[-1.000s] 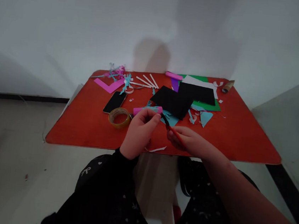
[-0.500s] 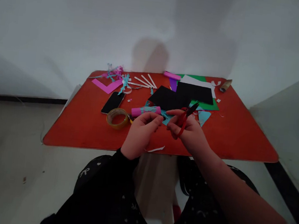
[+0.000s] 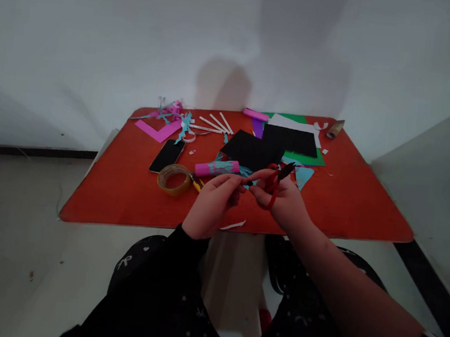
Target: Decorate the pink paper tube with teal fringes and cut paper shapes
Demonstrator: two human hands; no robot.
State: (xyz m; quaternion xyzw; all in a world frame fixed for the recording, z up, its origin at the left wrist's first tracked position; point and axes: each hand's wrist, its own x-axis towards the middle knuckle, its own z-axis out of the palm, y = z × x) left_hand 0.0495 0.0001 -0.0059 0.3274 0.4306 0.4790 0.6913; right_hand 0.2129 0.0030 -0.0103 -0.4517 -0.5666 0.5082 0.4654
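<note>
My left hand (image 3: 214,204) is closed in a pinch above the front of the red table, its fingertips at a small black piece (image 3: 249,183). My right hand (image 3: 289,201) holds red-handled scissors (image 3: 274,191) against its palm, dark blades pointing up and away to the right. The right thumb and forefinger also reach the black piece, so both hands meet there. Just beyond my left hand lies a pink roll (image 3: 217,167) wrapped with blue fringed paper. A yellow-handled tool (image 3: 196,182) lies beside that hand, partly covered by it.
On the red table (image 3: 349,208), a tape roll (image 3: 174,180) and a phone (image 3: 167,155) lie left. Black sheets (image 3: 290,140) overlap green and white paper. White sticks (image 3: 216,122), pink and blue scraps (image 3: 170,110) and a cardboard tube (image 3: 336,129) lie toward the wall.
My hands have come closer together, and the right forefinger and thumb now reach the black piece at the left fingertips. The scissors stay in my right hand. The view has shifted slightly.
</note>
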